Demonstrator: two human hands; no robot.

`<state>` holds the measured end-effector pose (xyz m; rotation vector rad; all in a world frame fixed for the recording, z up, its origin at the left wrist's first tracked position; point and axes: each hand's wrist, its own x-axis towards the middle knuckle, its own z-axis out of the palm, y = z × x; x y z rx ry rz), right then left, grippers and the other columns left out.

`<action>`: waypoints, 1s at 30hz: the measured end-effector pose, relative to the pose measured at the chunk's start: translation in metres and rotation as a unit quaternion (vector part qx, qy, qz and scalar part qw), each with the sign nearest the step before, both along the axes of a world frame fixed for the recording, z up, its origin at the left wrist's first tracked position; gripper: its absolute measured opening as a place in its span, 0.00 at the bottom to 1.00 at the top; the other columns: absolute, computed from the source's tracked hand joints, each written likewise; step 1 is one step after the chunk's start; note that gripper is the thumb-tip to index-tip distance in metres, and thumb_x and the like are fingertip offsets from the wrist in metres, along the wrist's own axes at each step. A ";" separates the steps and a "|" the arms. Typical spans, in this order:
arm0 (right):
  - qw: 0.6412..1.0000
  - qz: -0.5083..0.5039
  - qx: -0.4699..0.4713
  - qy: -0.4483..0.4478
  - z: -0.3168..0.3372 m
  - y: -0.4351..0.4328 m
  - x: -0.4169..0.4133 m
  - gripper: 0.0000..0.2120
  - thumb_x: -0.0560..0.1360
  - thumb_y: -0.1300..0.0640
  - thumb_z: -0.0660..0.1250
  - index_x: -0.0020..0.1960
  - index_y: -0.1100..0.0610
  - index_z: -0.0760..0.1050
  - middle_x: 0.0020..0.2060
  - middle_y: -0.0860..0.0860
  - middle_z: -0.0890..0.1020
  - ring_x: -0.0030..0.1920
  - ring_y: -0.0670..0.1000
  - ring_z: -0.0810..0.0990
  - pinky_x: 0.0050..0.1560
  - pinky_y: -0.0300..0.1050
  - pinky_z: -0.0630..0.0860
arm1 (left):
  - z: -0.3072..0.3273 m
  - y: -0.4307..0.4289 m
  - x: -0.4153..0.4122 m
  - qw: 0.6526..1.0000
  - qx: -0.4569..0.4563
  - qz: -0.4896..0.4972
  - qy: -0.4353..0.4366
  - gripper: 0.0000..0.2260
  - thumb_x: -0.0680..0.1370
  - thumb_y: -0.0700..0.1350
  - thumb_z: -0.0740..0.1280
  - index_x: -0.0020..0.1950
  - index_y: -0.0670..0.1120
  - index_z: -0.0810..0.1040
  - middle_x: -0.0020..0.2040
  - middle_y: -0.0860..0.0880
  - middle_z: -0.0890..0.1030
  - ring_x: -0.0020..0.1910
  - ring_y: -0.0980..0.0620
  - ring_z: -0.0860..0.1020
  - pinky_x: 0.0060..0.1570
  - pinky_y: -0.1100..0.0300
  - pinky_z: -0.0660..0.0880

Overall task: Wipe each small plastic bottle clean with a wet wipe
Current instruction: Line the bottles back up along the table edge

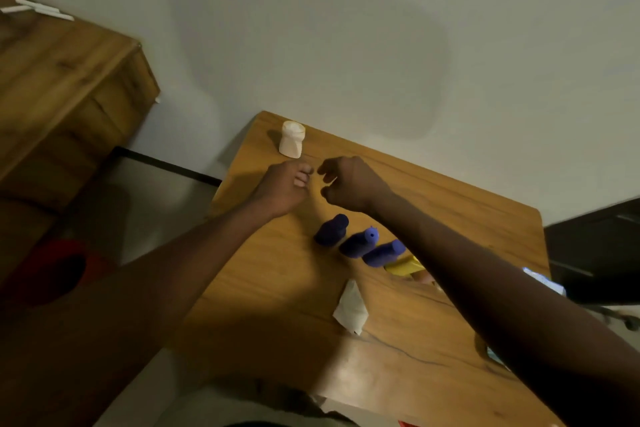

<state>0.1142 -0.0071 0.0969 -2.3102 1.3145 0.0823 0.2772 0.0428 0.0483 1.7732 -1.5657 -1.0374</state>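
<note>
The left grip (284,187) is curling into a loose fist just in front of the white bottle (292,139), fingertips tucked in and grasping nothing visible. The right grip (348,184) is hovering beside it, thumb and forefinger bent into a half-released C, also empty. Both are hanging over the far end of the tabletop (277,288). The white bottle is standing upright near the far edge, apart from three purple bottles (360,243) standing in a row nearer the person, and the wipe (351,305) is lying crumpled nearer still. By the look of it, the work is sitting between bottles: the next move is calling for one hand to fetch the wipe and the other a purple bottle.
</note>
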 end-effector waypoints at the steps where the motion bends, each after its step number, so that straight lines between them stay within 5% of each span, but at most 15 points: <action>1: 1.000 0.009 0.009 0.007 -0.001 0.006 -0.005 0.24 0.73 0.58 0.73 0.69 0.58 0.77 0.59 0.53 0.84 0.55 0.53 0.83 0.55 0.47 0.82 | -0.002 0.007 -0.005 1.000 0.010 0.003 -0.003 0.18 0.77 0.36 0.70 0.66 0.44 0.79 0.56 0.49 0.82 0.54 0.54 0.81 0.49 0.70 0.74; 7: 0.992 0.074 -0.003 0.100 -0.007 0.032 -0.030 0.30 0.72 0.51 0.74 0.73 0.53 0.73 0.61 0.53 0.82 0.59 0.56 0.80 0.50 0.48 0.78 | -0.011 0.035 -0.036 0.998 0.063 -0.002 -0.024 0.22 0.74 0.35 0.72 0.69 0.44 0.78 0.62 0.45 0.81 0.58 0.51 0.80 0.52 0.63 0.75; 11: 0.987 0.093 -0.011 0.132 -0.011 0.042 -0.035 0.23 0.76 0.52 0.72 0.70 0.54 0.75 0.57 0.54 0.81 0.56 0.56 0.80 0.49 0.50 0.78 | -0.016 0.044 -0.052 0.996 0.087 -0.003 -0.033 0.24 0.74 0.39 0.73 0.70 0.44 0.77 0.63 0.45 0.82 0.58 0.49 0.81 0.58 0.53 0.79; 17: 0.988 0.087 -0.009 0.130 -0.019 0.047 -0.039 0.15 0.75 0.58 0.70 0.61 0.58 0.79 0.51 0.57 0.83 0.50 0.59 0.82 0.48 0.56 0.82 | -0.027 0.052 -0.065 0.995 0.085 -0.005 -0.053 0.07 0.72 0.41 0.73 0.48 0.41 0.81 0.43 0.44 0.84 0.46 0.45 0.83 0.46 0.44 0.81; 21: 0.990 0.085 -0.012 0.113 -0.019 0.043 -0.040 0.14 0.74 0.56 0.71 0.59 0.58 0.80 0.48 0.55 0.83 0.49 0.57 0.82 0.47 0.54 0.81 | -0.027 0.050 -0.069 0.996 0.076 -0.002 -0.045 0.04 0.72 0.40 0.73 0.45 0.43 0.81 0.43 0.46 0.85 0.44 0.47 0.83 0.46 0.43 0.81; 30: 0.995 0.063 -0.045 0.068 -0.001 -0.013 -0.030 0.17 0.74 0.55 0.75 0.61 0.57 0.80 0.51 0.54 0.84 0.52 0.55 0.81 0.52 0.53 0.82 | 0.001 -0.005 -0.054 0.998 0.041 0.045 -0.014 0.20 0.75 0.41 0.74 0.67 0.42 0.79 0.62 0.46 0.82 0.56 0.52 0.80 0.50 0.64 0.74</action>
